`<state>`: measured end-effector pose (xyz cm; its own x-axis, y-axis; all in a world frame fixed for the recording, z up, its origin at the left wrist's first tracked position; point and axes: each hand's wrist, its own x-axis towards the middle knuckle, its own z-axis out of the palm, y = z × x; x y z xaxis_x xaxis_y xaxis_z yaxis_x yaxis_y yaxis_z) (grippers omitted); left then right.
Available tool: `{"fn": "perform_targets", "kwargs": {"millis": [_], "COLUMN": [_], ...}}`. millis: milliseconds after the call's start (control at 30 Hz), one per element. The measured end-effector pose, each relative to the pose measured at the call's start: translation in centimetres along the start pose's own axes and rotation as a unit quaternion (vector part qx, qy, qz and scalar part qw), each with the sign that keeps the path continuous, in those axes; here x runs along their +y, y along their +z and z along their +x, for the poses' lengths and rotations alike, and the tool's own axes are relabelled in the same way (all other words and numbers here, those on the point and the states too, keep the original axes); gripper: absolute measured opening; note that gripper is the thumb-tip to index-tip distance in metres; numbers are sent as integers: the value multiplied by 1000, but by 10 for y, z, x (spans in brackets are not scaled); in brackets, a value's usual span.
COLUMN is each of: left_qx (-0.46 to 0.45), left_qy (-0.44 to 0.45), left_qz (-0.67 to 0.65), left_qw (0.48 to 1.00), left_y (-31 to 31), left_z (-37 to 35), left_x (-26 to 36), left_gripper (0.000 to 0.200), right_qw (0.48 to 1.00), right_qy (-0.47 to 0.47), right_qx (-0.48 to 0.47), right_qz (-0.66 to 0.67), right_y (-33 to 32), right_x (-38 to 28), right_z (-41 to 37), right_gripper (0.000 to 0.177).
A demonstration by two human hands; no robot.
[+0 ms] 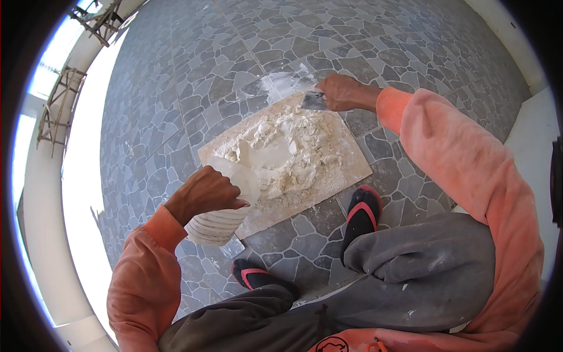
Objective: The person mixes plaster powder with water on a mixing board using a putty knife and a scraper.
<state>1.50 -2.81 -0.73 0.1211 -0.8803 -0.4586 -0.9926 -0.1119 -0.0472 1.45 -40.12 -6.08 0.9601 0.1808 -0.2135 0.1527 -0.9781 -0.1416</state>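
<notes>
My left hand is closed around the upper part of a white ribbed plastic container. It is tilted, its mouth toward a heap of white powder; whether anything flows from it I cannot make out. A smooth, wet-looking patch lies in the middle of the heap. Under the powder is a flat tan board. At the board's far edge, my right hand grips a putty knife, its wide metal blade hanging over the powder's edge. The knife's handle is mostly hidden by my fingers.
Stone-patterned tiles surround the board, with a white smear beyond it. My feet in red-strapped flip-flops stand close to its near side. A flat shiny piece lies beside the container. Wooden scaffolding stands at far left.
</notes>
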Motion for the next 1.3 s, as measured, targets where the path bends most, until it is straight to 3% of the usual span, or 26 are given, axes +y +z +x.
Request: {"fn": "perform_targets", "kwargs": {"millis": [1300], "left_qx": [-7], "left_qy": [-5], "left_qz": [-1], "left_qw": [1000], "left_y": [-2], "left_z": [0], "left_x": [0], "left_gripper": [57], "right_qw": [1000], "right_qy": [3], "right_qx": [-7], "right_qz": [5], "right_y": [-3], "right_x": [-2], "right_z": [-2], "right_gripper": [32]}}
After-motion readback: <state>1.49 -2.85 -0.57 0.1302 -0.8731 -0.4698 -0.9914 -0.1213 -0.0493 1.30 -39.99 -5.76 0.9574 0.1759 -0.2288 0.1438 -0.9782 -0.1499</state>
